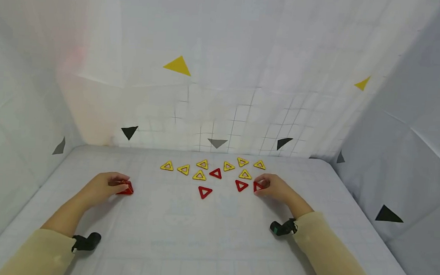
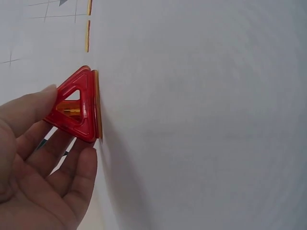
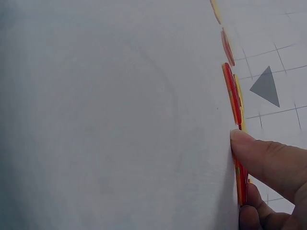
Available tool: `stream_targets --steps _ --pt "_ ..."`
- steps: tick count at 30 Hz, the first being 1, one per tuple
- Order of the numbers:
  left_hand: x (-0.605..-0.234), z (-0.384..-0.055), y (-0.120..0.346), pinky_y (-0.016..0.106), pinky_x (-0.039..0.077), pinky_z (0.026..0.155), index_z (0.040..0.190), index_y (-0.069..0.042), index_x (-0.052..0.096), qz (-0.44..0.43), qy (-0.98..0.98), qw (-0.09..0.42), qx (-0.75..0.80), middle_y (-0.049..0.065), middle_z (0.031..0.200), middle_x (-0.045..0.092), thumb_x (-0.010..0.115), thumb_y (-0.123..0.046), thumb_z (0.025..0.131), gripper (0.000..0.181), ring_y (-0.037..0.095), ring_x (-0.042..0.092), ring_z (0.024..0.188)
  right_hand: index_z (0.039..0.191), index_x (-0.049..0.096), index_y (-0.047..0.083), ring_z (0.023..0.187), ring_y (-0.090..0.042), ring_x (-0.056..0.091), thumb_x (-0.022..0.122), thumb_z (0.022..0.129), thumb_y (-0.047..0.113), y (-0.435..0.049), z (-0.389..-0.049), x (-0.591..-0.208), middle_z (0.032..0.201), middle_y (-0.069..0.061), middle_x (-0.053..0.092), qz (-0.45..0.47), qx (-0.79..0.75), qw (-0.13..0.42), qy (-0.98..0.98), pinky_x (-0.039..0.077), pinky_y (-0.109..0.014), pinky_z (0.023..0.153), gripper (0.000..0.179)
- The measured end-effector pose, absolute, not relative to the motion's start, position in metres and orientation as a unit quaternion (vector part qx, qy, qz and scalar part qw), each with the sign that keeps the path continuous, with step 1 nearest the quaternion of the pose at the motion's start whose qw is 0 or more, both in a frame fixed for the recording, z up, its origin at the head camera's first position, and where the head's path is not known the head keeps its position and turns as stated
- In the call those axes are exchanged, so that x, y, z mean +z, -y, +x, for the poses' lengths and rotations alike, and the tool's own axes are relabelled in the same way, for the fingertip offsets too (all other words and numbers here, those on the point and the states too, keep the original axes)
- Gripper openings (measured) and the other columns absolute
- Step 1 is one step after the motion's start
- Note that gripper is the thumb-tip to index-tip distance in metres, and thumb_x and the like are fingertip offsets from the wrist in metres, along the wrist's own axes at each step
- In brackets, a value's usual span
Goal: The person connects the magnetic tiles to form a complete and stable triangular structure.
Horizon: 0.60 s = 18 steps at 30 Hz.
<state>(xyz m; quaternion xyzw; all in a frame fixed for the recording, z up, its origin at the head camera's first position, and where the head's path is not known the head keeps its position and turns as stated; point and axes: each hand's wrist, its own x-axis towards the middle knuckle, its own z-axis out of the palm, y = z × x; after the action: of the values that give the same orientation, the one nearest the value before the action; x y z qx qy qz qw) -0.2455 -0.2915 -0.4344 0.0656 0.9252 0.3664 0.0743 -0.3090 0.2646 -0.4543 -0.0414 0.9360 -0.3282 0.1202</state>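
At the table's left side my left hand (image 1: 103, 187) grips a small pyramid of red triangular tiles (image 1: 126, 188). In the left wrist view one red face of this pyramid (image 2: 86, 115) rises from a flat tile on the table, with thumb and fingers around it. Over on the right, my right hand (image 1: 274, 187) pinches a red triangular tile (image 1: 256, 187) by its edges, and this tile lies flat on the table. Its thumb shows over the tile's edge (image 3: 238, 184) in the right wrist view. Just left of that hand lies another red triangular tile (image 1: 241, 186).
Several yellow triangular tiles (image 1: 199, 179) lie spread across the back of the white table (image 1: 197, 238). Among and before them lie a red tile (image 1: 210, 173) and a nearer one (image 1: 210, 191). White sheets with triangle marks (image 1: 178, 65) enclose the back and sides.
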Motion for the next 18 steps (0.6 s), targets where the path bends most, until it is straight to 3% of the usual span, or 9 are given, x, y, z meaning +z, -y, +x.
stream_targets --steps 18 --pt "-0.4363 -0.2468 0.2982 0.055 0.047 0.096 0.132 -0.001 0.060 0.049 -0.928 0.070 0.363 0.026 0.128 0.060 0.066 -0.032 0.098 0.047 0.040 0.055 0.117 0.118 0.068 0.011 0.093 -0.024 0.056 0.086 0.080 0.023 -0.2618 -0.3003 -0.4497 0.104 -0.008 0.062 -0.022 -0.309 0.121 -0.943 0.050 -0.038 0.080 0.045"
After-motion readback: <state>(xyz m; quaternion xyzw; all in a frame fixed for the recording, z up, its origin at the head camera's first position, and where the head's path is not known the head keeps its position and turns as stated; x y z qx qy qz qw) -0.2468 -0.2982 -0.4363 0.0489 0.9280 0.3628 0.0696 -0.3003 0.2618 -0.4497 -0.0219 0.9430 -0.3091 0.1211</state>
